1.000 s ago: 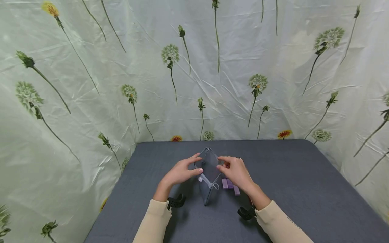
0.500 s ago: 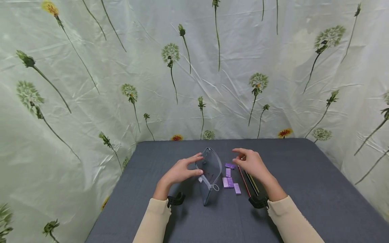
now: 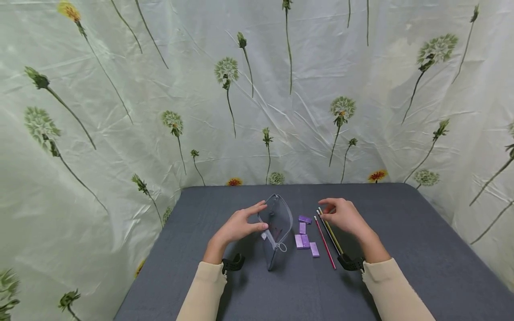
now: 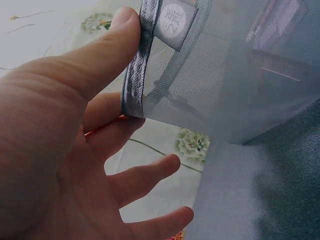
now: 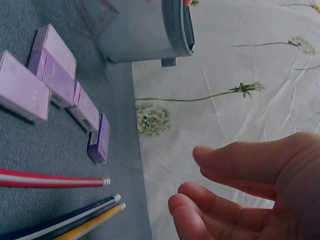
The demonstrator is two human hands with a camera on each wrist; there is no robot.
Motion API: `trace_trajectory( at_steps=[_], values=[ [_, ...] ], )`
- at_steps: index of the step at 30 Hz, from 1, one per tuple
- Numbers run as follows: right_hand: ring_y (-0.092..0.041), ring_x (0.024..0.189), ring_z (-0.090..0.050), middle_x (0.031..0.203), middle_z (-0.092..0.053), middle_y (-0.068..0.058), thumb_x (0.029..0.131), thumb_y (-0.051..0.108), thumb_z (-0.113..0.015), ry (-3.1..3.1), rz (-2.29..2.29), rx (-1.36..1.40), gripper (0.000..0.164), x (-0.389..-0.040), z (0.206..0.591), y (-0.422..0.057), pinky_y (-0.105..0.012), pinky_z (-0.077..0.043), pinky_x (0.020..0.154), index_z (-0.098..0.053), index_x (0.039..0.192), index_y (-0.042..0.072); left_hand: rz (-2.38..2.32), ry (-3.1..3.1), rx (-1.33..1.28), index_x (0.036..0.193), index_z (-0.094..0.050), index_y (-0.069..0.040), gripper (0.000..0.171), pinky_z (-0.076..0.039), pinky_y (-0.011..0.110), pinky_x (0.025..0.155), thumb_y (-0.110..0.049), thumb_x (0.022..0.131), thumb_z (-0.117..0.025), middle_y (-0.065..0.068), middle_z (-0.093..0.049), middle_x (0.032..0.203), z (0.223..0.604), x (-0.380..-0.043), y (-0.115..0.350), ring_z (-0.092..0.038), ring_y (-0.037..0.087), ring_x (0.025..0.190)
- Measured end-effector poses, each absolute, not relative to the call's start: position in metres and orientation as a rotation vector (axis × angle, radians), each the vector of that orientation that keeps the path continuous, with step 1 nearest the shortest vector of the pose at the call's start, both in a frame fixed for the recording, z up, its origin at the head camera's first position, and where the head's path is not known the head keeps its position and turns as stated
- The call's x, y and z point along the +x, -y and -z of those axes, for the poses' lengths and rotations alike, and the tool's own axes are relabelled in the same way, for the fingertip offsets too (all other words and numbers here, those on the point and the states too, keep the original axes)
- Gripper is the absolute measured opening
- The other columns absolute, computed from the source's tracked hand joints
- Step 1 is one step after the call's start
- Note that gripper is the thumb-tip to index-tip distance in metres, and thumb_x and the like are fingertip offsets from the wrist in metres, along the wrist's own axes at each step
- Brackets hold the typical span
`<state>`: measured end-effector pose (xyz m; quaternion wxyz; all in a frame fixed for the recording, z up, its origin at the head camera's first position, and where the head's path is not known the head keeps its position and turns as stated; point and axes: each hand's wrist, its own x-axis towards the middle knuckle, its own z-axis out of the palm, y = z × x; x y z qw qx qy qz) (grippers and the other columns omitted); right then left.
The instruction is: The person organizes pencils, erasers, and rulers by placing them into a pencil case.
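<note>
My left hand (image 3: 239, 227) pinches the zippered rim of a grey mesh pouch (image 3: 271, 255), thumb on one side and fingers on the other. The pouch stands upright with its mouth wide apart, and a ring hangs from its zipper pull. Through the mesh (image 4: 190, 75) in the left wrist view, a pale purplish shape shows. My right hand (image 3: 341, 216) holds nothing, its fingers loosely bent over the ends of a dark pencil (image 3: 330, 233) and a yellow pencil (image 3: 335, 240). A red pencil (image 3: 325, 243) lies just left of them.
Several small purple boxes (image 3: 314, 249) lie between the pouch and the pencils, spread in a loose column on the dark grey table (image 3: 225, 307). Behind the table hangs a pale curtain (image 3: 305, 133) with a dandelion print.
My right hand has left the pouch's rim and moved right to above the pencils, bringing boxes and pencils into sight. The pouch's right side now curves; my left hand has stayed on it.
</note>
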<state>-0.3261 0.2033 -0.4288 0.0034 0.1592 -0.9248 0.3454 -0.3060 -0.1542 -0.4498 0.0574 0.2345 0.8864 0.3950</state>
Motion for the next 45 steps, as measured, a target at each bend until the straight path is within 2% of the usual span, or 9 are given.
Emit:
trace_trajectory(
  at_steps=[6, 16, 21, 28, 38, 45],
  values=[
    [-0.016, 0.078, -0.064, 0.092, -0.069, -0.005, 0.089, 0.006, -0.075, 2.921, -1.12, 0.504, 0.041, -0.33, 0.437, -0.21, -0.035, -0.052, 0.065, -0.067, 0.129, 0.004, -1.198, -2.704, 0.694, 0.155, -0.042, -0.028, 0.073, -0.029, 0.054, 0.113, -0.05, 0.091, -0.07, -0.012, -0.028, 0.163, 0.451, -0.307, 0.152, -0.026, 0.018, 0.148],
    [-0.022, 0.081, -0.067, 0.096, -0.069, -0.012, 0.088, -0.002, -0.072, 2.926, -1.234, 0.505, 0.041, -0.339, 0.457, -0.219, -0.035, -0.054, 0.065, -0.067, 0.128, 0.0, -1.228, -2.71, 0.666, 0.156, -0.04, -0.029, 0.074, -0.028, 0.056, 0.113, -0.051, 0.091, -0.069, -0.007, -0.026, 0.164, 0.452, -0.306, 0.154, -0.024, 0.02, 0.149],
    [-0.021, 0.079, -0.066, 0.094, -0.067, -0.01, 0.086, -0.003, -0.072, 2.907, -1.326, 0.46, 0.041, -0.345, 0.47, -0.224, -0.035, -0.054, 0.063, -0.068, 0.127, 0.0, -1.232, -2.711, 0.649, 0.156, -0.04, -0.03, 0.075, -0.027, 0.057, 0.114, -0.052, 0.091, -0.069, -0.011, -0.026, 0.164, 0.453, -0.306, 0.155, -0.024, 0.02, 0.149],
    [-0.019, 0.076, -0.063, 0.091, -0.067, -0.008, 0.084, -0.003, -0.075, 2.902, -1.319, 0.409, 0.04, -0.352, 0.486, -0.227, -0.034, -0.053, 0.062, -0.071, 0.124, 0.002, -1.227, -2.716, 0.642, 0.156, -0.04, -0.03, 0.072, -0.028, 0.057, 0.113, -0.043, 0.092, -0.072, -0.016, -0.025, 0.162, 0.456, -0.307, 0.154, -0.024, 0.02, 0.149],
    [-0.016, 0.071, -0.057, 0.08, -0.065, -0.002, 0.079, 0.001, -0.079, 2.919, -1.08, 0.442, 0.035, -0.352, 0.495, -0.222, -0.033, -0.047, 0.064, -0.074, 0.114, 0.002, -1.282, -2.684, 0.673, 0.157, -0.037, -0.029, 0.069, -0.027, 0.055, 0.114, -0.051, 0.096, -0.063, -0.015, -0.024, 0.163, 0.454, -0.305, 0.156, -0.028, 0.018, 0.148],
    [-0.014, 0.054, -0.057, 0.071, -0.061, 0.0, 0.077, -0.001, -0.074, 2.923, -1.069, 0.297, 0.039, -0.348, 0.493, -0.212, -0.032, -0.045, 0.052, -0.072, 0.116, 0.0, -1.299, -2.662, 0.707, 0.157, -0.036, -0.027, 0.068, -0.03, 0.052, 0.114, -0.049, 0.098, -0.061, -0.008, -0.025, 0.165, 0.456, -0.308, 0.159, -0.033, 0.02, 0.145]
  ],
)
